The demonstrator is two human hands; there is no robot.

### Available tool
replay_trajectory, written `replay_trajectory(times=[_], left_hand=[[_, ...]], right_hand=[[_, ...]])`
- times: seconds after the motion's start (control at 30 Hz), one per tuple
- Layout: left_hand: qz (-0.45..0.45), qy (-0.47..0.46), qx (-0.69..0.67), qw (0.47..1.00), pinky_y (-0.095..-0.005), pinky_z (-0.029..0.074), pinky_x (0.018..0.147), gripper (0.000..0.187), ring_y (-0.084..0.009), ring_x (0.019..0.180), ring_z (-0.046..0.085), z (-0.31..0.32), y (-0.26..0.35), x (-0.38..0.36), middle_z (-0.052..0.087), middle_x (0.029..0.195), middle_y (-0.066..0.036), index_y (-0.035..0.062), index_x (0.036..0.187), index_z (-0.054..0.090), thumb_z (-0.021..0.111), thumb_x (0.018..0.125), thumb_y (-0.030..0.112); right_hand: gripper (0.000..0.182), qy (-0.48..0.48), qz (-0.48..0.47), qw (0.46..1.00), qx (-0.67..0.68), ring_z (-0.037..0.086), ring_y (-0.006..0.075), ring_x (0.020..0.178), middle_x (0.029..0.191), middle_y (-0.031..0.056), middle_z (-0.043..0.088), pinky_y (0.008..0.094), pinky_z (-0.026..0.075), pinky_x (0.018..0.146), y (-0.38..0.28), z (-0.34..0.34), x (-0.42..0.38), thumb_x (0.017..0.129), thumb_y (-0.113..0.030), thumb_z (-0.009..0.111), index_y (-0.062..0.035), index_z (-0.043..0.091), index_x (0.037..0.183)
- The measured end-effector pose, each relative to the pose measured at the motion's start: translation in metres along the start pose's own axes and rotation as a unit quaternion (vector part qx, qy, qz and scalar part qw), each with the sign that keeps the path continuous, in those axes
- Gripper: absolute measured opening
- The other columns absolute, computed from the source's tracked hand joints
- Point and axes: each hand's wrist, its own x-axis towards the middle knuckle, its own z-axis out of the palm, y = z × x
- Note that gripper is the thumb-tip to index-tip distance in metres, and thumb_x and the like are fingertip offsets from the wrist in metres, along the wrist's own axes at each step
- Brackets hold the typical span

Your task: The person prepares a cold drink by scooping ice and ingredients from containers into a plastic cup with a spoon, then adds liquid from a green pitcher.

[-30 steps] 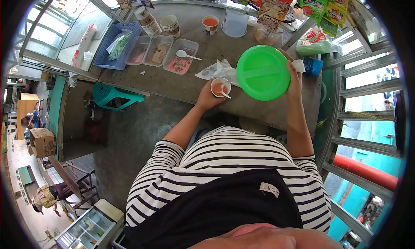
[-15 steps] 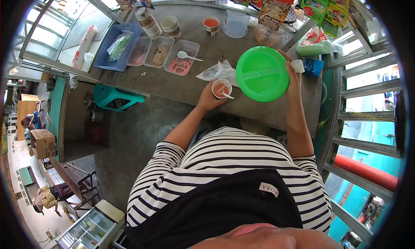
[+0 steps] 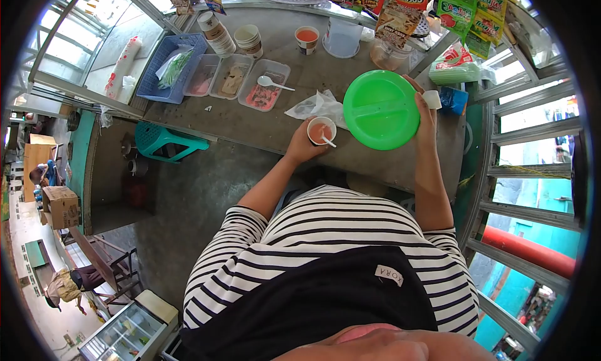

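My left hand (image 3: 303, 145) is wrapped round a paper cup (image 3: 312, 135) near the counter's front edge. An orange-pink drink (image 3: 318, 130) shows inside it, and a white plastic spoon (image 3: 327, 140) leans out over the rim on the right. To the right, a round green lid (image 3: 382, 126) with a raised bar across its middle faces up. My right hand (image 3: 427, 120) grips its right edge, the fingers partly hidden behind it. Whatever lies beneath the lid is hidden. A crumpled clear plastic bag (image 3: 318, 107) lies between cup and lid.
Food tubs (image 3: 263, 70), one with a spoon (image 3: 275, 83), stand beside a blue basket (image 3: 169, 88). Behind are stacked paper cups (image 3: 249, 43), another filled cup (image 3: 307, 41) and a clear container (image 3: 341, 38). Sachets (image 3: 400, 16) hang above. A teal stool (image 3: 164, 142) stands left.
The spoon in the cup has shifted slightly, its handle tip now a little lower and further left. Both hands keep their holds; the whole view has moved only slightly.
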Motion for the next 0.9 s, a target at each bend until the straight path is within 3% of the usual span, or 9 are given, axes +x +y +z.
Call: replay_trajectory(times=[0.1,0.2,0.3,0.5,0.57,0.67,0.83,0.9], left_hand=[[-0.008,-0.005,0.020,1.000,-0.0395,0.047,0.103,0.085,-0.0314,0.120,0.060,0.000,0.000,0.000,0.061,0.127,-0.017,0.0016,0.135,0.049,0.088,0.062,0.020],[0.021,-0.004,0.018,1.000,-0.0385,0.048,0.100,0.077,-0.0266,0.116,0.062,-0.001,-0.001,0.002,0.063,0.124,-0.014,0.0048,0.132,0.053,0.087,0.065,0.022],[0.002,-0.021,0.002,1.000,-0.0402,0.047,0.102,0.083,-0.0316,0.120,0.060,-0.002,0.000,0.001,0.060,0.127,-0.017,0.0016,0.134,0.050,0.087,0.062,0.019],[0.013,-0.004,0.008,1.000,-0.0381,0.048,0.099,0.073,-0.0269,0.116,0.063,-0.001,0.000,0.001,0.064,0.123,-0.013,0.0050,0.130,0.054,0.085,0.065,0.016],[0.016,-0.002,0.008,1.000,-0.0381,0.048,0.099,0.074,-0.0268,0.116,0.063,-0.001,0.001,0.001,0.064,0.123,-0.013,0.0049,0.130,0.054,0.085,0.065,0.016],[0.018,0.000,0.014,1.000,-0.0382,0.048,0.099,0.074,-0.0268,0.115,0.063,0.000,-0.003,0.001,0.064,0.123,-0.013,0.0048,0.130,0.054,0.086,0.065,0.017],[0.019,0.008,0.015,1.000,-0.0388,0.049,0.099,0.074,-0.0274,0.115,0.063,0.000,-0.002,0.000,0.064,0.123,-0.013,0.0045,0.130,0.053,0.086,0.065,0.018],[-0.012,-0.014,0.005,1.000,-0.0394,0.047,0.102,0.086,-0.0315,0.121,0.060,-0.001,0.001,0.000,0.061,0.128,-0.017,0.0005,0.135,0.049,0.089,0.063,0.022]], right_hand=[[0.042,-0.004,-0.005,1.000,-0.012,0.058,0.0146,0.112,0.126,0.0103,0.064,0.0261,0.042,0.097,-0.001,0.001,0.000,0.102,-0.025,0.053,0.0029,0.058,0.134],[0.042,-0.005,-0.008,0.999,-0.031,0.058,0.0147,0.112,0.126,0.0103,0.064,0.0263,0.042,0.098,-0.005,0.005,-0.001,0.102,-0.025,0.053,0.0026,0.059,0.134],[0.042,-0.006,-0.017,0.999,-0.033,0.058,0.0150,0.113,0.126,0.0103,0.064,0.0265,0.041,0.099,-0.002,0.004,-0.001,0.102,-0.025,0.053,0.0029,0.059,0.133],[0.042,0.012,-0.012,1.000,-0.011,0.060,0.0153,0.110,0.124,0.0103,0.065,0.0264,0.044,0.096,-0.002,0.000,0.000,0.102,-0.024,0.053,0.0037,0.059,0.133],[0.049,0.012,-0.009,0.999,-0.041,0.060,0.0199,0.117,0.131,0.0159,0.062,0.0295,0.043,0.101,-0.004,-0.001,-0.001,0.101,-0.029,0.052,0.0067,0.055,0.136],[0.043,0.023,-0.013,1.000,-0.004,0.061,0.0147,0.109,0.122,0.0104,0.066,0.0257,0.044,0.095,-0.005,0.002,-0.002,0.102,-0.025,0.053,0.0041,0.058,0.133],[0.047,0.016,-0.005,1.000,-0.004,0.060,0.0172,0.112,0.127,0.0130,0.064,0.0279,0.044,0.097,-0.003,-0.007,-0.001,0.102,-0.027,0.052,0.0052,0.056,0.135],[0.050,0.011,-0.003,1.000,-0.010,0.060,0.0199,0.116,0.131,0.0156,0.062,0.0301,0.044,0.100,0.000,-0.013,0.000,0.101,-0.029,0.052,0.0063,0.054,0.137]])
